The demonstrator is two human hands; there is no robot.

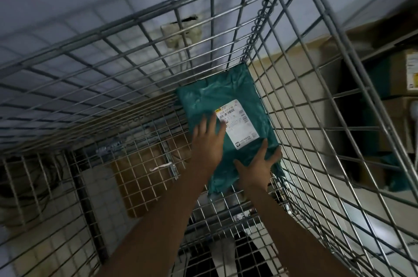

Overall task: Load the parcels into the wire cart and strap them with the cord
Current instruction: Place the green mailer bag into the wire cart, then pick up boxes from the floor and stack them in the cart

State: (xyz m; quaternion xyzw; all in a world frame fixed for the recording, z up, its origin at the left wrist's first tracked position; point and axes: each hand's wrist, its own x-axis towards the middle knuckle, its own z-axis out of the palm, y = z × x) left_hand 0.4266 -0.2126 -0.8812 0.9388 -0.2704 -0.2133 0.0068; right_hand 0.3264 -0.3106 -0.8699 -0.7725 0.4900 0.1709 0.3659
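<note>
A teal plastic parcel (226, 93) with a white shipping label lies on the mesh floor of the wire cart (126, 50), pushed into the far right corner. Both my arms reach down into the cart. My left hand (209, 138) lies flat on the parcel's left side, fingers spread beside the label. My right hand (257, 165) presses on the parcel's near right end, thumb at its edge by the cart's right wall. Whether either hand grips the parcel or only rests on it is unclear. No cord is in view.
Cardboard boxes (400, 104) are stacked on the floor outside the cart's right wall. A brown cardboard piece (144, 175) shows under the mesh floor on the left. Dark cables (29, 186) lie outside at the left. A tiled wall stands behind.
</note>
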